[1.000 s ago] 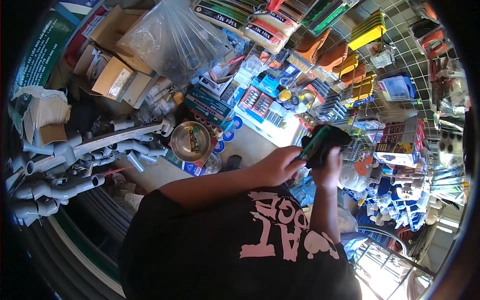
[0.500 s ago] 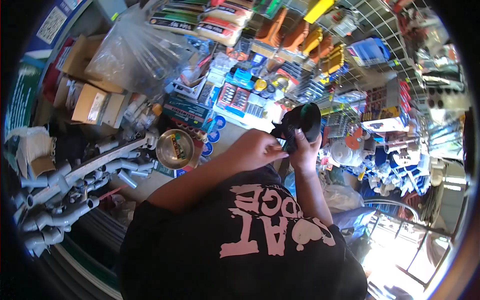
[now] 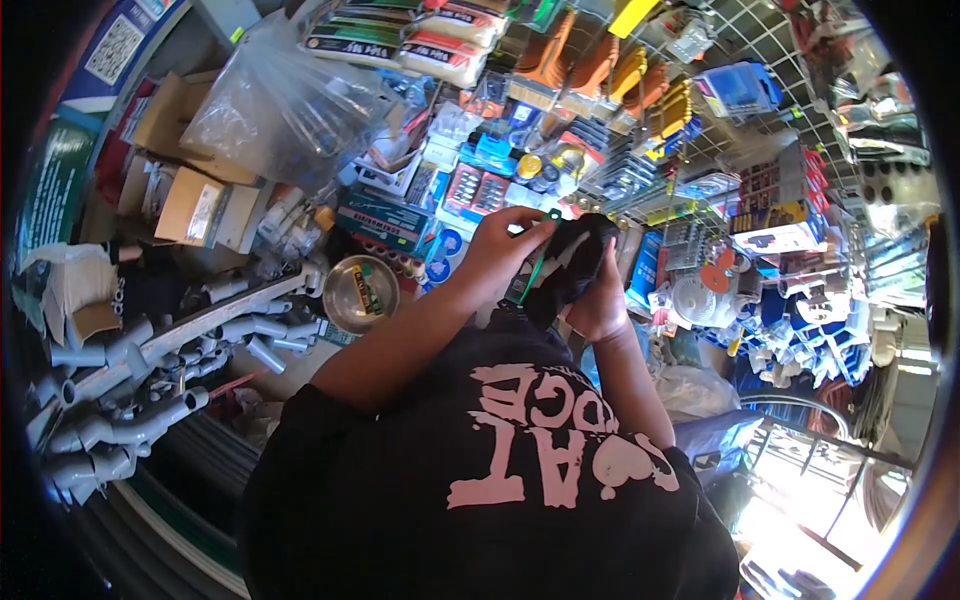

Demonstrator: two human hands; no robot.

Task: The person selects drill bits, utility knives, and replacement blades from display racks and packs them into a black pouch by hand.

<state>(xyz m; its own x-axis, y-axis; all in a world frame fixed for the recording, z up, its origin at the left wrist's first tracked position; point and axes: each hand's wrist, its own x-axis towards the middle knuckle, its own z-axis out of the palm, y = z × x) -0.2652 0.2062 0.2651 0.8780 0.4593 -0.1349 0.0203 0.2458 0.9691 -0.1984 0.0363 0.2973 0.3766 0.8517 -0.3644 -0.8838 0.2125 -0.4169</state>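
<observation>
My left hand [image 3: 502,252] is closed, with thumb and fingertips at the top of a thin green strip [image 3: 537,268] that lies along the near side of a dark object. My right hand [image 3: 602,300] grips that black object [image 3: 570,262] from the right, fingers behind it and palm against its side. The object looks soft or padded, with some grey patches; what it is cannot be made out. Both hands are in front of my black shirt [image 3: 560,400], close together.
A metal bowl [image 3: 361,294] holding small packets sits left of my hands. Grey pipe fittings [image 3: 130,425] pile up at the left. A cardboard box [image 3: 190,205] and a plastic bag [image 3: 290,105] are at upper left. Brushes [image 3: 592,70] and packaged tools hang on a wire rack [image 3: 765,40].
My left hand has risen to the top of the green strip. The black object has turned and moved slightly left, so the strip now faces the camera. My right hand has shifted around its right side.
</observation>
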